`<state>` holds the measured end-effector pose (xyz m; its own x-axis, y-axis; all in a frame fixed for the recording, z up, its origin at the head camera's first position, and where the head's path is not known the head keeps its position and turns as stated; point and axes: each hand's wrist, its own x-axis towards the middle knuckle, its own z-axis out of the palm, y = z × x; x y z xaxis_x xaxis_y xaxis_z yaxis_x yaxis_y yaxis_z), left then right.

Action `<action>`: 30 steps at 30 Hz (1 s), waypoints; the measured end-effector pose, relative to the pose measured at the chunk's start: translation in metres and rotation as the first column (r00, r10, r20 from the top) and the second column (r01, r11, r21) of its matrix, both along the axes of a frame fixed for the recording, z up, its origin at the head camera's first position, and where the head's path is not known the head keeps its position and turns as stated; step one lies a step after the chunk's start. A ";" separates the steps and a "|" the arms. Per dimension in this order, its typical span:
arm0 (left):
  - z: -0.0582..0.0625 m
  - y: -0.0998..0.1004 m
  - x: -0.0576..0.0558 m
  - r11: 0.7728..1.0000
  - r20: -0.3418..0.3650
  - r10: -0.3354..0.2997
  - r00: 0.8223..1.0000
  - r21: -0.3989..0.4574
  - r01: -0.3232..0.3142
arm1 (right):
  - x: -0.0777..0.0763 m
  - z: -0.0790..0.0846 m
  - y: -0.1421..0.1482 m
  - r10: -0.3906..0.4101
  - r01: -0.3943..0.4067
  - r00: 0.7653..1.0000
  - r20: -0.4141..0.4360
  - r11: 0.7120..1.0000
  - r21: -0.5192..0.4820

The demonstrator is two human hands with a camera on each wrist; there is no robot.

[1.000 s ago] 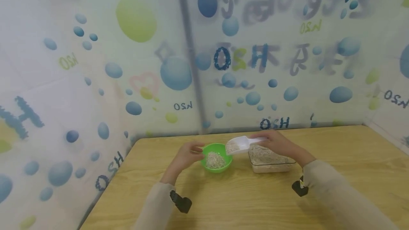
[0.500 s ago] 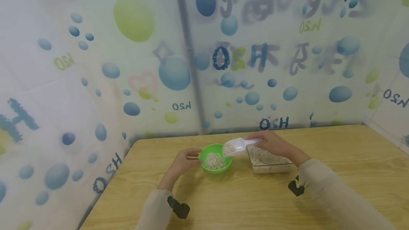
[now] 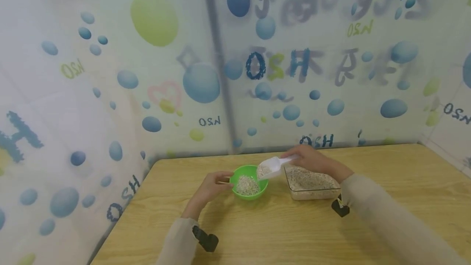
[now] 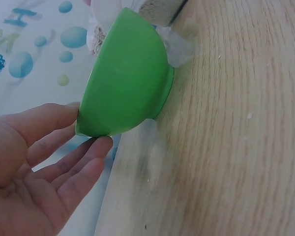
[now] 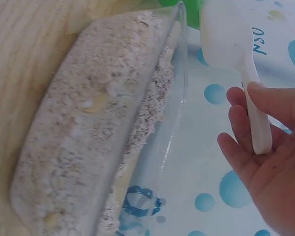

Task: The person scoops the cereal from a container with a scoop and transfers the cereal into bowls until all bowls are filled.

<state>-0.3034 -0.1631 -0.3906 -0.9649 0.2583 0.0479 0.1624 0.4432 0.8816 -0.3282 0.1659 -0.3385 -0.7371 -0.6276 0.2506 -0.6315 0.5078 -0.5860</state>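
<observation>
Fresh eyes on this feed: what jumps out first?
Probably the vivid green bowl on the wooden table, with the left hand touching its side. Next, the white scoop of pale flakes in the right hand, over the bowl's right edge; then the clear container right of the bowl.

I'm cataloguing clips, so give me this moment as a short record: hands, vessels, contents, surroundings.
Left hand: holds the bowl at its rim
Right hand: grips the scoop by its handle
Scoop: white, over the bowl's right rim, with flakes toward its tip
Bowl: green, upright, flakes heaped inside
Tub: clear, to the bowl's right, filled with flakes
Surface: wooden table
Backdrop: pale sheet with blue and green spots
</observation>
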 end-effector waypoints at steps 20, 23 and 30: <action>0.007 0.003 0.003 1.000 0.013 -0.014 1.000 0.011 0.014 | -0.012 0.024 -0.021 0.012 0.006 0.993 -0.114 0.988 0.153; 0.009 0.003 0.004 1.000 0.014 -0.017 1.000 0.012 0.017 | -0.013 0.026 -0.023 0.037 -0.015 0.990 -0.135 0.988 0.155; 0.006 0.002 0.004 1.000 0.012 -0.008 1.000 -0.011 0.008 | -0.013 0.030 -0.028 0.073 -0.033 0.979 -0.191 0.979 0.203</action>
